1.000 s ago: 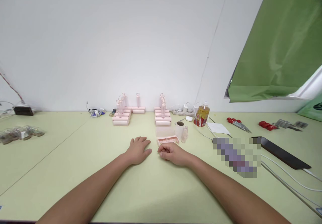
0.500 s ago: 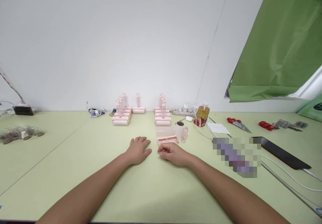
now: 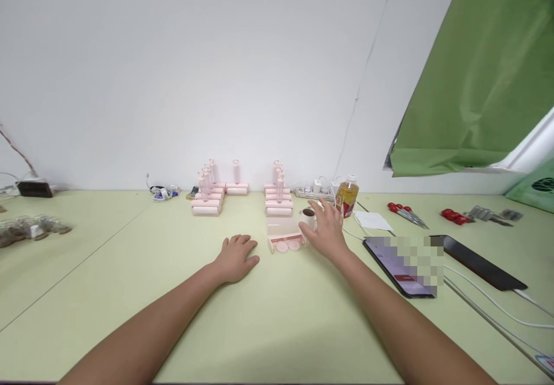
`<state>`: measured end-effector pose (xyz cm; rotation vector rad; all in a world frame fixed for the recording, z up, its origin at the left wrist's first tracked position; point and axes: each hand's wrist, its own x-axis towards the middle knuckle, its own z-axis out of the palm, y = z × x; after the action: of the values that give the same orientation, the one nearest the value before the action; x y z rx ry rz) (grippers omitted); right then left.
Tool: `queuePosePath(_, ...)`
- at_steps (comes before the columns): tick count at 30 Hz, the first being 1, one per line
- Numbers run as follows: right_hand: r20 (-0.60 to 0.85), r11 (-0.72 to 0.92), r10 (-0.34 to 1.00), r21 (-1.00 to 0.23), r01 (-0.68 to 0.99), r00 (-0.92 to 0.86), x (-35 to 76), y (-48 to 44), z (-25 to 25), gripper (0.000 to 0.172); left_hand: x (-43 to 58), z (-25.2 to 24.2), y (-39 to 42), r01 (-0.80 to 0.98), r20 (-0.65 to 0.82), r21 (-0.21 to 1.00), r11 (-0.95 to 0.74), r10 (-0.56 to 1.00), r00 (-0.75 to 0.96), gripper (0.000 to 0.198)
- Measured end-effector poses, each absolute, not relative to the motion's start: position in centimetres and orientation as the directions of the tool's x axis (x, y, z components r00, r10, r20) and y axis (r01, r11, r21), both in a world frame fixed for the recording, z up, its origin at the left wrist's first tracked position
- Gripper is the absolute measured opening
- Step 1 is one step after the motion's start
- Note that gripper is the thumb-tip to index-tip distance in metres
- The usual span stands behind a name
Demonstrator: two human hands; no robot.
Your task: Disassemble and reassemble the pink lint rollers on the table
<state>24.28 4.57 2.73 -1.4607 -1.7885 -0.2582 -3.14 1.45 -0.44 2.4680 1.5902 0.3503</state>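
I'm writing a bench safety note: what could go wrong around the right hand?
The right hand is spread right by the white cup, contact unclear, so a sideways brush might tip it. The open pink case sits close to the hand too and could get nudged.

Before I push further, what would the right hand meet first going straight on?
Most likely the white cup, visible between the thumb and fingers of the right hand; depth and any contact are unclear.
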Motion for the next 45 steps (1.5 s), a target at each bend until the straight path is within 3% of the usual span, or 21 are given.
queuePosePath(2,0.615,0.209,0.784,-0.391,0.896,0.086,24.6,5.6,2.6,0.065,-3.1,-0.3,1.4,0.872,0.089,0.276,-0.404,0.914,0.395,0.048)
queuePosePath(5,0.543,0.118,0.816,-0.496,0.861,0.2,24.5,6.6,2.3,0.067,-3.1,-0.1,1.3,0.876,0.069,0.271,-0.398,0.916,0.395,0.049)
queuePosePath(12,0.532,0.147,0.815,-0.575,0.805,0.231,24.3,7.5,1.6,0.057,-3.1,0.0,1.4,0.882,0.045,0.262,-0.39,0.919,0.393,0.052)
queuePosePath(15,0.641,0.254,0.734,-0.567,0.784,0.226,24.6,7.3,1.8,0.054,-3.1,-0.1,1.4,0.885,0.044,0.256,-0.389,0.919,0.391,0.052)
queuePosePath(18,0.808,0.438,0.548,-0.496,0.75,0.215,24.6,6.3,2.7,0.05,-3.1,-0.1,1.4,0.889,0.04,0.253,-0.383,0.922,0.385,0.052)
queuePosePath(22,0.92,0.725,0.354,-0.384,0.572,0.169,23.9,3.6,4.1,0.055,-2.9,-0.2,1.4,0.894,0.034,0.249,-0.372,0.926,0.375,0.052)
queuePosePath(24,0.908,0.795,0.388,-0.416,0.442,0.158,23.2,2.2,4.3,0.057,-2.7,-0.3,1.4,0.91,0.083,0.226,-0.348,0.938,0.338,0.051)
queuePosePath(27,0.844,0.757,0.519,-0.528,0.384,0.138,22.2,0.8,3.9,0.054,-2.4,-0.1,1.3,0.914,0.241,0.214,-0.344,0.926,0.292,0.045)
queuePosePath(32,0.7,0.669,0.714,-0.671,0.32,-0.023,21.0,0.2,2.3,0.053,-2.2,0.5,0.7,0.788,0.458,0.327,-0.522,0.816,0.351,0.039)
queuePosePath(35,0.622,0.633,0.773,-0.746,0.207,-0.122,20.0,-0.1,1.3,0.051,-2.2,0.7,0.1,0.622,0.493,0.404,-0.671,0.732,0.471,0.054)
queuePosePath(38,0.575,0.599,0.797,-0.792,0.12,-0.187,19.0,-0.6,0.5,0.05,-1.9,0.6,-0.3,0.553,0.521,0.458,-0.696,0.714,0.467,0.063)
queuePosePath(42,0.535,0.572,0.813,-0.809,0.138,-0.232,18.8,-0.5,0.2,0.049,-1.6,0.6,-0.3,0.568,0.533,0.477,-0.671,0.735,0.42,0.042)
queuePosePath(45,0.535,0.579,0.812,-0.787,0.213,-0.234,19.7,0.2,0.6,0.047,-1.7,0.5,-0.1,0.572,0.535,0.51,-0.642,0.758,0.373,0.04)
